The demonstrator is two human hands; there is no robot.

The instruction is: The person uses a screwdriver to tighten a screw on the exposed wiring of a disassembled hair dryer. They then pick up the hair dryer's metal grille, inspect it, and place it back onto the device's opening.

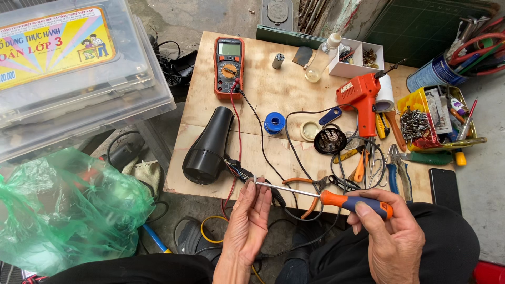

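While the right hand (392, 234) grips the orange and blue handle of a screwdriver (336, 200), its thin shaft reaches leftward to the fingertips of the left hand (247, 221). That hand is closed narrowly around a small part at the shaft's tip, too small to tell what it is. Both hands hover just off the near edge of the plywood tabletop (273, 89). Just beyond the left hand lies a black hair dryer (208, 147), its open rear showing red and black wires. Farther back sits an orange multimeter (229, 67) with its leads trailing forward. Near the middle are a blue solder spool (274, 123) and a round black grille (330, 141). To the right rest an orange soldering gun (360, 94), pliers (397, 168) and a yellow tray of screws (418, 118).
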